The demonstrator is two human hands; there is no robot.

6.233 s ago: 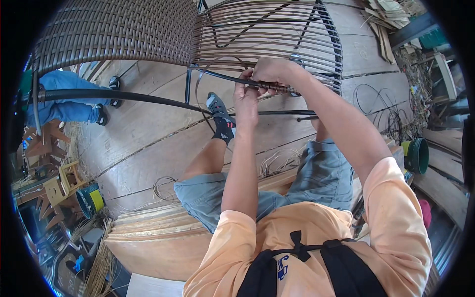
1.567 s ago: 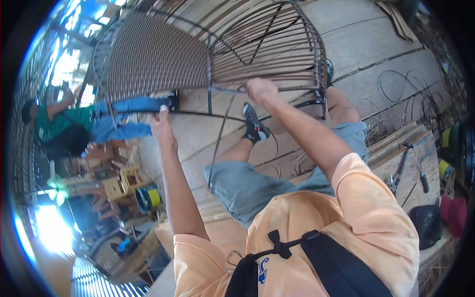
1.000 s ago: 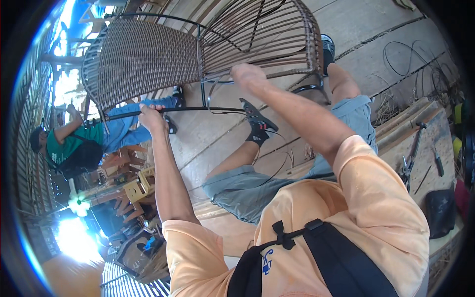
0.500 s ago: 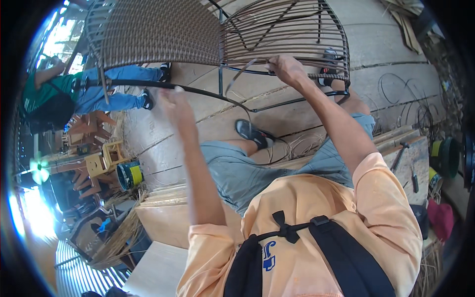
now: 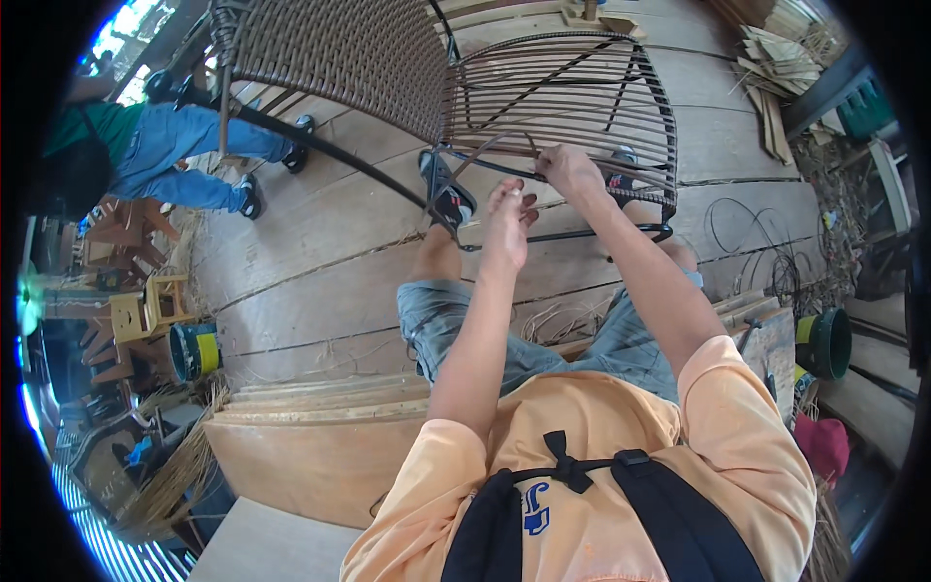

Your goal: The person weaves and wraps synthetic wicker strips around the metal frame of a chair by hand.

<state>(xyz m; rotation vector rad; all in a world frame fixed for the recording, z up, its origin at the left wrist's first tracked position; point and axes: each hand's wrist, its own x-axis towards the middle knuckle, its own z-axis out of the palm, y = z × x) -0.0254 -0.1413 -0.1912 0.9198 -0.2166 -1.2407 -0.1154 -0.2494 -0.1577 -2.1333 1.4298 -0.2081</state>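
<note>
The chair [image 5: 339, 68] stands ahead of the person, its backrest woven and its seat strung with spaced strands. The right hand [image 5: 572, 177] is at the seat's near rail [image 5: 497, 169], beside a looped strip [image 5: 475, 155]; whether its grip clasps rail or strip cannot be told. The left hand [image 5: 509, 218] is just beside, its grip loose, fingers half curled and apart. The person's shoe [image 5: 450, 204] is close below the rail, and a co-worker's legs [image 5: 184, 145] are beyond the backrest. A wire coil [image 5: 761, 238] lies on the right, buckets stand on both sides, boards [image 5: 310, 432] are stacked near the person, and wood scraps [image 5: 776, 73] lie at far right. The floor [image 5: 330, 276] is pale panels with dark seams, in a cluttered workshop.
</note>
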